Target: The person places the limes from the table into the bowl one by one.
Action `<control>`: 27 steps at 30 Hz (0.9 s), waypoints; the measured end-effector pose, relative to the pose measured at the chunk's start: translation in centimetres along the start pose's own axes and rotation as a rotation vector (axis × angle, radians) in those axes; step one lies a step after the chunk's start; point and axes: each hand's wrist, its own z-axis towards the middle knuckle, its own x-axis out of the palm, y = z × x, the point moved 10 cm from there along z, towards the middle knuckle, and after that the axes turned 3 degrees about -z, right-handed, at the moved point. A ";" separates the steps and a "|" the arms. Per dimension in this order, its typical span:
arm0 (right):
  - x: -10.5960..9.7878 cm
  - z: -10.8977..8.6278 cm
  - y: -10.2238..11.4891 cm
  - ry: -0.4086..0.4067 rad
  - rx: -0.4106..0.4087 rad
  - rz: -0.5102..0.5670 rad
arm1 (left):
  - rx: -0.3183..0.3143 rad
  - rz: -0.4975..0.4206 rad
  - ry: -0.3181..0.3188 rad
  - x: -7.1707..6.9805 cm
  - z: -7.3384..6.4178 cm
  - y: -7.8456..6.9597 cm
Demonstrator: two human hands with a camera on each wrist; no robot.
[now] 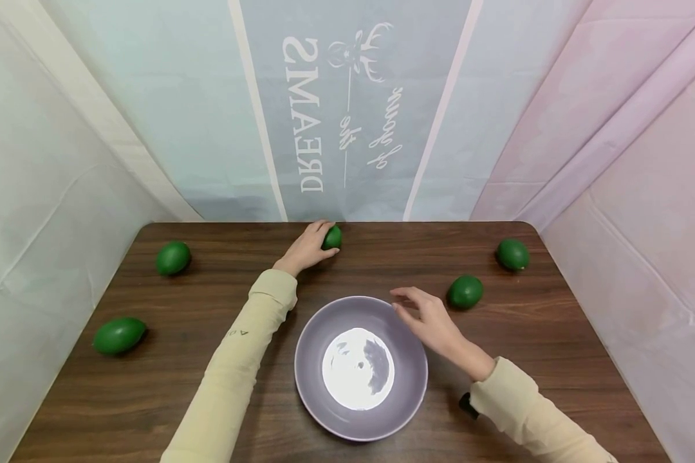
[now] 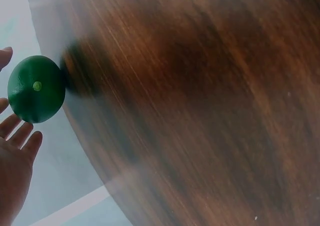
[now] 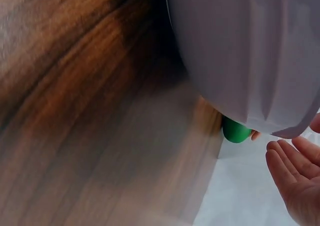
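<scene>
Framing a green fruit (image 1: 333, 238) at the far edge of the desk (image 1: 168, 315), the left hand (image 1: 308, 246) is loosely spread, thumb to the near side, fingers to the far; not closed. Left wrist view: fingertips close against the skin; firm contact cannot be confirmed. Right hand (image 1: 431, 321) likewise relaxed, holding nothing, over the right rim of the purple bowl (image 1: 310, 366).

Step, as judged: taking hold of the fruit.

1. Thumb and fingers should come in together; a smooth, rounded body will probably roll if one side presses first.
2. Fingers belong behind it: desk ends there, beside the hanging cloth (image 1: 208, 141), so a push outward risks losing it.
3. Grip best set about the widest part, pressure moderate, lift straight up.
4. Left sleeve (image 1: 222, 379) passes near the bowl; a raised forearm should spare the rim a knock.
</scene>
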 end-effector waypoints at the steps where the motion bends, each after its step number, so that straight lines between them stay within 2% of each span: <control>1: 0.0 -0.1 0.0 -0.004 0.003 0.008 | -0.003 0.001 0.004 0.1 0.0 0.0; 18: 0.6 -1.2 -1.2 -0.080 0.079 0.147 | 0.005 -0.006 0.009 1.0 0.6 -0.1; 27: 0.8 -1.8 -1.9 -0.112 0.114 0.196 | -0.004 -0.017 0.033 1.4 0.7 0.1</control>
